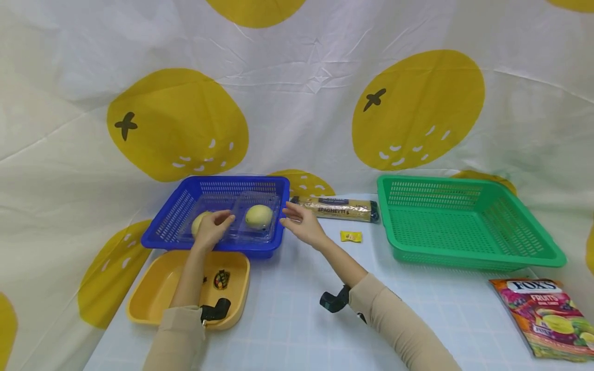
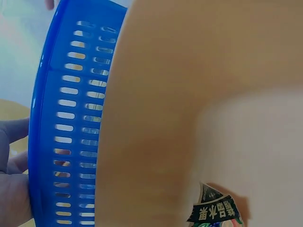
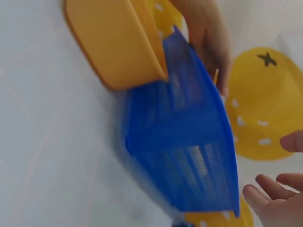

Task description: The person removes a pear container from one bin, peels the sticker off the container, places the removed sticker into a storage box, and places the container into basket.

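Note:
My left hand (image 1: 214,229) is over the blue basket (image 1: 260,252), overlapping a pale yellow round fruit (image 1: 199,222) in the head view, its fingers loosely bent toward the right. A second pale yellow fruit (image 1: 259,216) sits to the right in the same basket, in clear plastic packaging (image 1: 236,234). Just outside the basket's right rim, my right hand (image 1: 303,226) hovers with fingers spread and nothing held. In the left wrist view, part of the left hand (image 2: 14,189) shows beyond the basket wall. The right wrist view shows the right hand's spread fingers (image 3: 270,189).
An orange-yellow tub (image 1: 155,278) with a fruit sticker (image 1: 221,279) stands under the left forearm. Behind the right hand lies a spaghetti pack (image 1: 343,208), with a small yellow packet (image 1: 350,236) nearer. At right are a green basket (image 1: 431,232) and a Fox's fruits bag (image 1: 549,319).

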A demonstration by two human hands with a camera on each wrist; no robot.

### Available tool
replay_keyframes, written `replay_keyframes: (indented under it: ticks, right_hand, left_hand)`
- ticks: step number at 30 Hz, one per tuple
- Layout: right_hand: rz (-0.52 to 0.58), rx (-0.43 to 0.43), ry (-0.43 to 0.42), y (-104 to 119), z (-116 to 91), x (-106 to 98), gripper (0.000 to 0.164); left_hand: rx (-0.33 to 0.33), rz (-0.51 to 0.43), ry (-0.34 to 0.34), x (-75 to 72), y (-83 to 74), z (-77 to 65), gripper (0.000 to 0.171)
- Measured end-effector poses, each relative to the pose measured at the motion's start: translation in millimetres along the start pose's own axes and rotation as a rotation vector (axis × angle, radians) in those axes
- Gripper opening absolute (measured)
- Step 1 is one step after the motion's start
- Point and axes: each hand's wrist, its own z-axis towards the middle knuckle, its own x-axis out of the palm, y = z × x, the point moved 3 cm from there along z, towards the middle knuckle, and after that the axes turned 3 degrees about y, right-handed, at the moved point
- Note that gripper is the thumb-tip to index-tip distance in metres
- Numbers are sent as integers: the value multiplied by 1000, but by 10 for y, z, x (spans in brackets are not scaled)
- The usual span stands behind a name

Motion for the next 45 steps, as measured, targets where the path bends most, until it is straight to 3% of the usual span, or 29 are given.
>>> replay_keyframes:
  ticks: [5, 7, 13, 17, 25, 30, 36, 41, 45]
  right_hand:
    - [-58, -14, 16, -100, -194, -326, 54]
    - [-85, -15, 15, -138, -281, -454, 55]
    - [-238, -48, -47, -191, -564, -832, 57]
    - [-367, -99, -116, -169, -751, -1053, 56]
    - [-601, -154, -267, -32, -1024, -1435, 58]
    - [-662, -177, -307, -13, -1122, -1545, 58]
    - [-667, -174, -343, -19, -1185, -1641, 59]
    - [-666, -145, -334, -16, -1201, -1691, 58]
    - [-664, -119, -305, -48, -1218, -1679, 59]
  left_hand:
    - [136, 284, 46, 74, -70, -14, 44]
    - [169, 339, 55, 97, -82, -21, 44]
    - [164, 292, 22, 101, -73, -38, 46]
    - [194, 299, 2, 119, -125, -69, 45]
    - [293, 371, 16, 166, -428, -131, 48]
    - [233, 442, 65, 176, -550, -128, 57]
    - [163, 460, 159, 178, -364, -74, 66]
    - [113, 421, 160, 156, -180, -14, 68]
    - [40, 448, 200, 151, -135, 19, 74]
